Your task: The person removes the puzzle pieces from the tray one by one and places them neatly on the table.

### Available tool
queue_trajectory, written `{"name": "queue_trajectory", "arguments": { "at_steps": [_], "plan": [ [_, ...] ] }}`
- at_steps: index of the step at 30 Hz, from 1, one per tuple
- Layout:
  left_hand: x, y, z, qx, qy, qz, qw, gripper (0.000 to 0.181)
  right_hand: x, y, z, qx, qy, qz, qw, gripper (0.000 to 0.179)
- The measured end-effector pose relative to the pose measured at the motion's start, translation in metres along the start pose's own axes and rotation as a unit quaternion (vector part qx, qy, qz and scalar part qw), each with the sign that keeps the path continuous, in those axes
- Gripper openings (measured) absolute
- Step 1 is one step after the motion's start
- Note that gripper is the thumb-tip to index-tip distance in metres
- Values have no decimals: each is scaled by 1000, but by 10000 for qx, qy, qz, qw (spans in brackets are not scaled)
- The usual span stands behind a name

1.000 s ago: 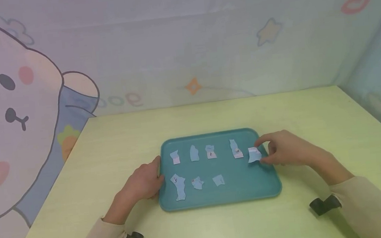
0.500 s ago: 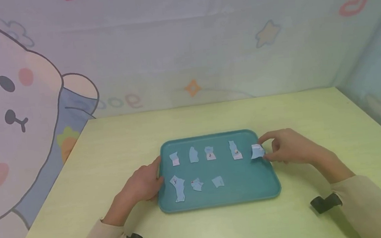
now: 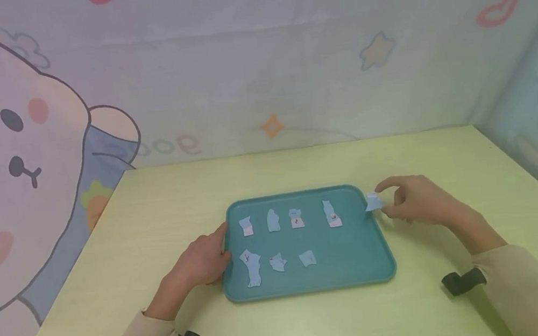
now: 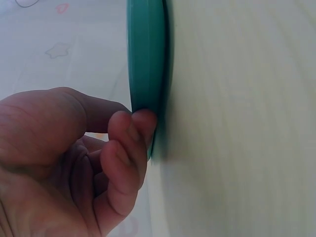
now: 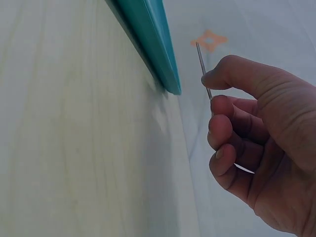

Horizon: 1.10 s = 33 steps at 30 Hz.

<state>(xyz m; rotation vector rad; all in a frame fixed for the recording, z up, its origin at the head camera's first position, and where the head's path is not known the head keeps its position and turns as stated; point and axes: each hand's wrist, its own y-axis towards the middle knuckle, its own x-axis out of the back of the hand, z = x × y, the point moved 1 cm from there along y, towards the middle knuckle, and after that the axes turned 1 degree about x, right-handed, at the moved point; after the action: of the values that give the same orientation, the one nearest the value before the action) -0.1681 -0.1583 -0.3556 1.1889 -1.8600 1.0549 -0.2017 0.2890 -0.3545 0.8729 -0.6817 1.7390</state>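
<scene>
My left hand (image 3: 206,258) grips the left rim of a teal tray (image 3: 342,269), which lies on the table. In the left wrist view, the thumb and curled fingertips (image 4: 145,123) pinch the tray's edge. Between thumb and forefinger, my right hand (image 3: 413,200) pinches a pale blue paper piece (image 3: 373,202) with ragged edges, raised at the tray's upper right rim. That same paper piece (image 5: 203,69) shows edge-on as a thin strip in the right wrist view, apart from the tray (image 5: 155,44). The other right-hand fingers are curled loosely.
Several irregular paper pieces lie on the tray in two rows, among them a long piece (image 3: 252,268) at lower left and a printed piece (image 3: 332,214) at upper right. The pale yellow table (image 3: 284,329) meets a cartoon-printed cloth (image 3: 240,73) behind.
My right hand has moved up and to the right, carrying the pinched paper piece from over the tray's right part to its upper right rim. The left hand stays on the tray.
</scene>
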Motion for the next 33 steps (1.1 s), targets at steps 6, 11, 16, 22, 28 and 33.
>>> {"name": "queue_trajectory", "arguments": {
  "at_steps": [6,11,16,22,28,33],
  "plan": [
    [0,0,1,-52,54,-64,10000,68,8,1,-9,-11,29,-178,9998,48],
    [2,-1,2,16,84,-92,9999,67,12,3,-12,-63,66,-227,9997,48],
    [3,-1,4,72,36,-98,9999,67,11,8,-13,-23,101,-200,9997,48],
    [2,2,6,145,-22,-100,9998,68,8,17,-18,-73,107,-159,9998,50],
    [3,3,6,142,-84,-37,9999,68,6,23,-25,-86,71,-113,9999,50],
    [4,2,7,155,-105,-34,9998,68,5,30,-28,-38,-32,-147,9999,50]
  ]
}}
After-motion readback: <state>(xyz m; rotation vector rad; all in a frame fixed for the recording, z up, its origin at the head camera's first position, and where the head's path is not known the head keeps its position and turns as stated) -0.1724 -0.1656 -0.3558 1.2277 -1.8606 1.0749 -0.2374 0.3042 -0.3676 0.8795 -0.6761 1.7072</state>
